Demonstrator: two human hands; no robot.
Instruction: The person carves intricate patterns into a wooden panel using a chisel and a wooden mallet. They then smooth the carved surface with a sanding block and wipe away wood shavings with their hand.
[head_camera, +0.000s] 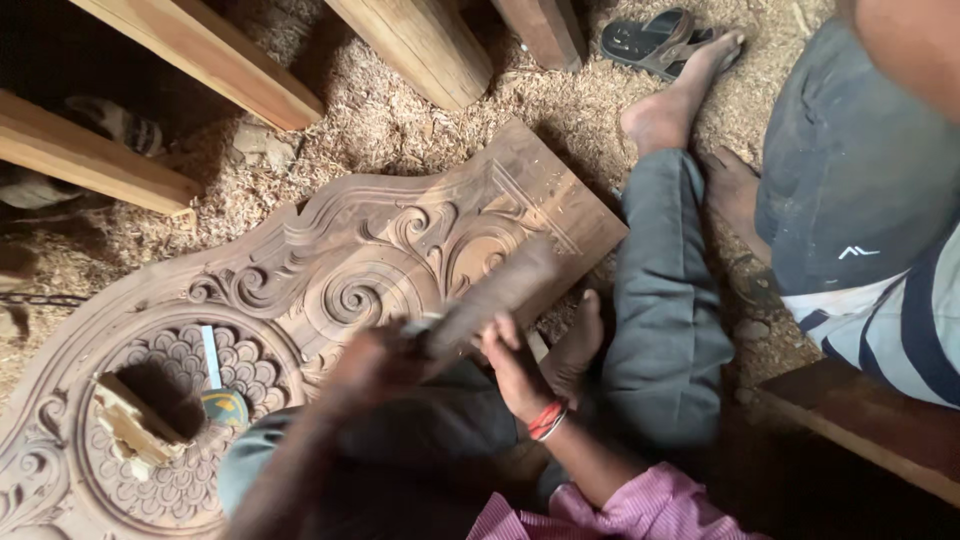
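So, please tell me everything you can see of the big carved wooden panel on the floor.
The carved panel is brown wood, lying flat on sawdust. It has scroll patterns, a curved outline with one square end, and a round part with scale-like petals around a hollow. Small wood blocks and a chisel rest on it. The left hand and right hand, blurred, work over it with a wooden mallet.

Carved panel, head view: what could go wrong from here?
1. The right hand swings a wooden mallet, blurred with motion, close to the left hand; a missed blow could hit its fingers.
2. A slip could mar the finished scrollwork on the carved panel.
3. A bare foot rests at the panel's edge beside the blows, and another person's bare feet are close by.
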